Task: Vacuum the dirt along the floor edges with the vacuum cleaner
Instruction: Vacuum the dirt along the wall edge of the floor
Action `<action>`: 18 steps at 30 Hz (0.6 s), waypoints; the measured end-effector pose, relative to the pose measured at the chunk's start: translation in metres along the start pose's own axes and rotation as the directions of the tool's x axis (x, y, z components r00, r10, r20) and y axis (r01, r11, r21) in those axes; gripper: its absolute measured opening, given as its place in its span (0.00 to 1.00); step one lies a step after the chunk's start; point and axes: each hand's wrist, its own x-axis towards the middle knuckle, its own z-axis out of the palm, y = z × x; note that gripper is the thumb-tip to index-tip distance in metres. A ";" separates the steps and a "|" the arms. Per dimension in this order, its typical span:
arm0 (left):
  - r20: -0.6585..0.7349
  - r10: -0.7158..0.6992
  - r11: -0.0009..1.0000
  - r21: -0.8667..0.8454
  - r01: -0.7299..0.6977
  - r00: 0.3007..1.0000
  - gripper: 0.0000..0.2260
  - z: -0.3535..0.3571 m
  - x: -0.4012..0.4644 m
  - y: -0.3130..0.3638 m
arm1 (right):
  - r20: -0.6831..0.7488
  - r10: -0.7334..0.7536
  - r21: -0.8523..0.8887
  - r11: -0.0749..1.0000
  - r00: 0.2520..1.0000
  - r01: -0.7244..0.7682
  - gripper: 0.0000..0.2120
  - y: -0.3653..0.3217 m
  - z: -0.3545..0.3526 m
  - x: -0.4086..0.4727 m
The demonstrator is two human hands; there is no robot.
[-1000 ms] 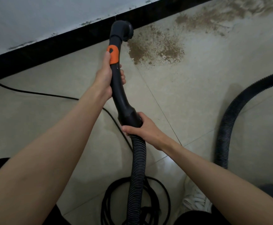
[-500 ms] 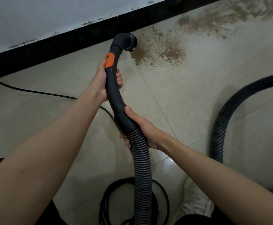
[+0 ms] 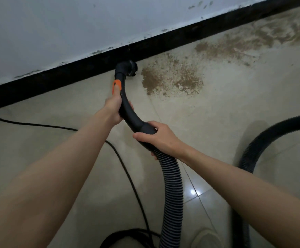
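You hold a black curved vacuum wand [image 3: 127, 111] in both hands, its nozzle [image 3: 127, 68] down at the floor edge, touching or just off the black baseboard [image 3: 56, 79]. Brown dirt [image 3: 172, 77] lies on the floor just to the right of the nozzle and trails on along the baseboard toward the upper right.

Your left hand [image 3: 114, 106] grips the wand's middle, fingers wrapped round the tube from the left. The thumb lies straight along the top, its tip on an orange slider [image 3: 117, 85] just ahead of your fingers. Your right hand [image 3: 157, 136] grips the wand's thick rear collar, nearer you than the left hand, fingers curled over the top and thumb below.

From under your right fingers a ribbed black hose [image 3: 173, 190] drops toward the bottom edge. A second stretch of the same ribbed hose [image 3: 256, 149] loops across the floor well to the right of that hand. A thin black power cord [image 3: 126, 169] runs from the left, passes beneath your left forearm and ends in coils by the bottom edge.

The floor [image 3: 217, 122] is pale glossy tile; above the baseboard is a pale wall [image 3: 74, 24]. No brand, label or writing can be read anywhere.
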 end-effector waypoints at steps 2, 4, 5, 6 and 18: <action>-0.040 0.028 0.998 0.064 -0.026 0.999 0.27 0.012 0.003 -0.001 | 0.017 -0.009 -0.001 1.000 1.000 0.009 0.16 0.002 -0.013 0.005; -0.087 0.071 0.992 0.114 -0.061 0.994 0.28 0.025 0.003 0.004 | 0.040 -0.006 0.052 0.999 0.999 0.004 0.15 -0.002 -0.024 0.009; -0.109 0.088 0.988 0.140 -0.072 0.990 0.30 0.032 0.002 0.008 | 0.052 0.000 0.083 0.997 0.999 -0.005 0.15 -0.005 -0.028 0.010; -0.127 0.100 0.984 0.162 -0.079 0.987 0.32 0.039 0.000 0.013 | 0.065 0.005 0.110 0.994 0.998 -0.012 0.15 -0.009 -0.034 0.013; -0.103 0.172 0.954 0.265 -0.140 0.980 0.30 0.095 0.063 -0.009 | 0.049 0.011 0.142 0.990 0.999 -0.018 0.12 0.025 -0.096 0.064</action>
